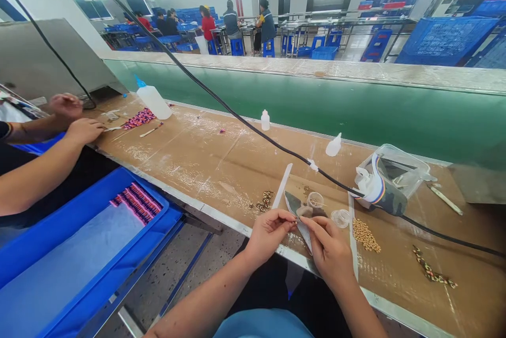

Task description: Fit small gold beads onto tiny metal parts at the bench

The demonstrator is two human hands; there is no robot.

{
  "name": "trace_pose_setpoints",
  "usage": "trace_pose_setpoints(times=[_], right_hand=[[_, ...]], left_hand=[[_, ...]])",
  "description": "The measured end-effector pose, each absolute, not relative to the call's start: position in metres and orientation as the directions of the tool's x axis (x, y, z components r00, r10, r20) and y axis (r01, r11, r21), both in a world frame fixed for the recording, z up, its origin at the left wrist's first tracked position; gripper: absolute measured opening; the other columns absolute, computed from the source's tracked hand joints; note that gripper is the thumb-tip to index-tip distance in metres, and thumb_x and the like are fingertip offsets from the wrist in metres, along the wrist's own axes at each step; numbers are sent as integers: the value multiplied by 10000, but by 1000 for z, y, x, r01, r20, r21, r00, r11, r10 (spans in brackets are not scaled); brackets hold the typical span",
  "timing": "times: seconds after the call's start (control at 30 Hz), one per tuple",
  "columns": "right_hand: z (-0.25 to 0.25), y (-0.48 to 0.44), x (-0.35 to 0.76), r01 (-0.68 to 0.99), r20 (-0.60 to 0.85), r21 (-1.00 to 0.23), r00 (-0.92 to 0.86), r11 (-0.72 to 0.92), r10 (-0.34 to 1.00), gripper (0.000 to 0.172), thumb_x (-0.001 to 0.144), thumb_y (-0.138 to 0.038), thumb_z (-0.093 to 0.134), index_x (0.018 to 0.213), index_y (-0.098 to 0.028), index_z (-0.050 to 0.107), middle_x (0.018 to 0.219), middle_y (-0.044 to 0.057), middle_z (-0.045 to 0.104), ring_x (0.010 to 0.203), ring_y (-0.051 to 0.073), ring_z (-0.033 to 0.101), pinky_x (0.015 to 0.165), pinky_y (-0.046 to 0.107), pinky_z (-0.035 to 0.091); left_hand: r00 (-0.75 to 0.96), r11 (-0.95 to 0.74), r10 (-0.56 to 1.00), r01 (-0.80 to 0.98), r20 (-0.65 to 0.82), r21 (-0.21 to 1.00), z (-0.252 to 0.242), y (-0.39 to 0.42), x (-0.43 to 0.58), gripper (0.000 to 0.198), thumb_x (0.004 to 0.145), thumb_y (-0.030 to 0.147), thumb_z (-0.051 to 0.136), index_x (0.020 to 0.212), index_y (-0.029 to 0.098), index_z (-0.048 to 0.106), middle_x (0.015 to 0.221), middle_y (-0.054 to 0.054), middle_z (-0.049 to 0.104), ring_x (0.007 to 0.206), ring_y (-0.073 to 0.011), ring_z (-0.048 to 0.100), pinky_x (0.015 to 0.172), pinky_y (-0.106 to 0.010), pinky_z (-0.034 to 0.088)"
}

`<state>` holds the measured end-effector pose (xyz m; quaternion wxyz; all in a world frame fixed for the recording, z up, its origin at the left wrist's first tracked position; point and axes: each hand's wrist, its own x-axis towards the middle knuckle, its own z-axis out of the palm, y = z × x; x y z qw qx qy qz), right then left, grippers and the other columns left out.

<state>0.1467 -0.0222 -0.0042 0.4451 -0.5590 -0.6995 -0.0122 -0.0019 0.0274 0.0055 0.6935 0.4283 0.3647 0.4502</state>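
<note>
My left hand [272, 233] is closed in a pinch at the table's front edge, its fingertips on something too small to name. Close beside it on the right, my right hand [329, 243] pinches at the same spot, fingertips almost touching the left ones. Beneath them lies a dark camouflage cloth [292, 203]. Small dark patterned pieces [265, 201] are heaped left of the cloth. Behind the hands stands a small clear cup [315, 200] with thin sticks in it, and another clear round container [340, 218] is to its right. A pile of tan beads [366, 235] lies right of my right hand.
A black cable [237, 122] crosses above the table. Behind are small white bottles [265, 120] and a clear plastic box [407, 169]. More patterned pieces [432, 269] lie right. A co-worker's hands [85, 131] are left, near a blue tray [162, 206] and large bottle [155, 102].
</note>
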Motion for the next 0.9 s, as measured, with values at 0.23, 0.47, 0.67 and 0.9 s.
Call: trace_pose_setpoints(times=[0.23,0.47,0.67,0.9], right_hand=[[-5,-22,148,792,631,-475,3,384,775,283,890,-134,469,1058,-244,669,894,46,604,792,133,589,669,249,505],[-4,-21,148,791,603,-487,-2,370,798,257,890,-165,460,1016,-228,675,887,52,619,784,147,599,661,275,516],[1,-25,145,766,580,-537,29,354,814,205,863,-212,517,1019,-212,650,930,70,621,837,169,615,699,298,534],[2,-27,144,767,625,-521,44,374,779,134,875,-227,549,961,-210,650,880,51,629,798,144,623,692,260,536]], left_hand=[[287,150,954,-221,-82,964,3,27,0,116,692,243,719,717,149,655,705,-15,645,665,-113,614,691,-240,512],[263,112,962,-138,-73,984,3,26,1,135,707,272,706,726,150,652,681,-18,638,659,-125,611,677,-249,504],[295,254,940,-265,-173,930,11,27,1,283,626,359,784,714,147,619,694,-12,655,653,-117,619,693,-259,517],[388,429,874,-330,-293,841,18,20,6,396,550,399,832,705,134,581,620,13,640,576,-83,603,628,-216,496]])
